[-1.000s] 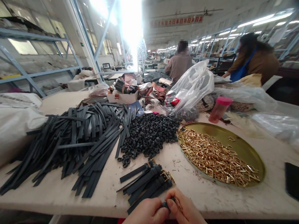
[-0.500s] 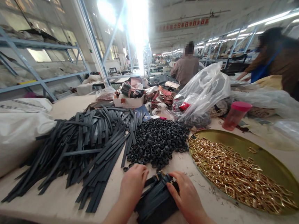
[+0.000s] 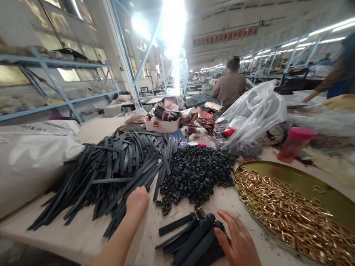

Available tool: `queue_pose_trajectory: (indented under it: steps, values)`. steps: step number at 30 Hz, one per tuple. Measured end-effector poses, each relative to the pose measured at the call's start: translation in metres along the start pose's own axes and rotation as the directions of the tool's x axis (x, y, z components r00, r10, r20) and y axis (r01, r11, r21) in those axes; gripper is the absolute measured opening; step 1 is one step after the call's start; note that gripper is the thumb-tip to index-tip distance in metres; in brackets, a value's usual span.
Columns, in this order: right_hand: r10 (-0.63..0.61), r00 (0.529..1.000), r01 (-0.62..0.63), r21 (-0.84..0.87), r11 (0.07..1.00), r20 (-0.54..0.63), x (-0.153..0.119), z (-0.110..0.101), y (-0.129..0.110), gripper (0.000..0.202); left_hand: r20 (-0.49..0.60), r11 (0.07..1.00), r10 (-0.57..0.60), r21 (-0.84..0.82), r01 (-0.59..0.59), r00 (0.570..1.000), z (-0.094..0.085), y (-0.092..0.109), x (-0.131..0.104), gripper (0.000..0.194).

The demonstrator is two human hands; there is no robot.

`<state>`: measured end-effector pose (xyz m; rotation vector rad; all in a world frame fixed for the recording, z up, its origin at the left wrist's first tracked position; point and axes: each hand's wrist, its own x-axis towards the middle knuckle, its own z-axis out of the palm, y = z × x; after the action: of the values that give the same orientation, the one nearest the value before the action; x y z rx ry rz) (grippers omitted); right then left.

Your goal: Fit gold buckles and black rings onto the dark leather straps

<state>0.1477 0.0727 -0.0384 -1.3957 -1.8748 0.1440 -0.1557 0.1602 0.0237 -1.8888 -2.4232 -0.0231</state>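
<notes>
My left hand [image 3: 137,200] is at the right edge of a large pile of loose black straps [image 3: 117,159]. Its fingers are curled closed, and anything inside them is hidden. In front of me lies a small stack of black straps with gold buckles [image 3: 193,239] at their far ends. Beside that stack is my right hand [image 3: 238,241], thumb and fingers apart, the thumb touching or very close to the buckle end. A heap of small black loops [image 3: 199,172] lies beyond the stack. Gold rectangular buckles [image 3: 289,206] fill much of a round gold tray [image 3: 328,186] at the right.
A big white sack [image 3: 27,162] stands at the left table edge. Behind the heaps are a box [image 3: 162,125], a clear plastic bag [image 3: 253,114] and a pink-lidded jar [image 3: 296,143]. Two people are farther back, one seen from behind [image 3: 230,87].
My left hand has moved left from the buckled stack to the strap pile. My right hand has loosened at the stack, its fingers now farther apart. The view has shifted slightly left.
</notes>
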Motion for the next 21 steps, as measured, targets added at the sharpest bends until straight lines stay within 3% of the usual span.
queue_pose_trajectory:
  steps: [3,6,8,10,12,14,17,19,21]
  values:
    - [0.067,0.998,-0.065,0.107,0.992,-0.019,0.003,-0.019,-0.01,0.032,-0.072,0.994,0.086,-0.067,-0.091,0.994,-0.023,0.008,-0.031,0.023]
    - [0.193,0.977,-0.213,0.364,0.907,0.09,0.012,-0.037,-0.03,0.034,-0.104,0.952,0.252,-0.154,-0.266,0.962,-0.043,0.027,-0.081,0.024]
    - [0.221,0.949,-0.309,0.533,0.787,0.224,0.019,-0.044,-0.044,0.036,-0.105,0.852,0.431,-0.281,-0.442,0.896,-0.051,0.043,-0.117,0.028]
    - [0.19,0.918,-0.374,0.599,0.708,0.349,0.025,-0.046,-0.054,0.032,-0.073,0.727,0.524,-0.482,-0.49,0.849,-0.054,0.06,-0.146,0.032]
    - [0.133,0.886,-0.388,0.555,0.736,0.443,0.031,-0.046,-0.056,0.032,0.042,0.587,0.531,-0.739,-0.331,0.846,-0.054,0.074,-0.164,0.03]
    - [0.089,0.868,-0.331,0.437,0.836,0.488,0.038,-0.043,-0.05,0.037,0.258,0.433,0.525,-0.901,0.007,0.811,-0.052,0.086,-0.17,0.024]
    - [0.098,0.895,-0.224,0.249,0.942,0.436,0.057,-0.035,-0.025,0.04,0.486,0.166,0.506,-0.865,0.473,0.712,-0.049,0.098,-0.163,0.022]
    - [0.127,0.92,-0.196,0.157,0.968,0.37,0.073,-0.026,-0.004,0.03,0.539,0.013,0.495,-0.789,0.614,0.682,-0.047,0.102,-0.155,0.03]
    - [0.132,0.932,-0.162,0.062,0.985,0.337,0.086,-0.013,0.015,0.017,0.562,-0.067,0.511,-0.729,0.682,0.651,-0.046,0.104,-0.148,0.036]
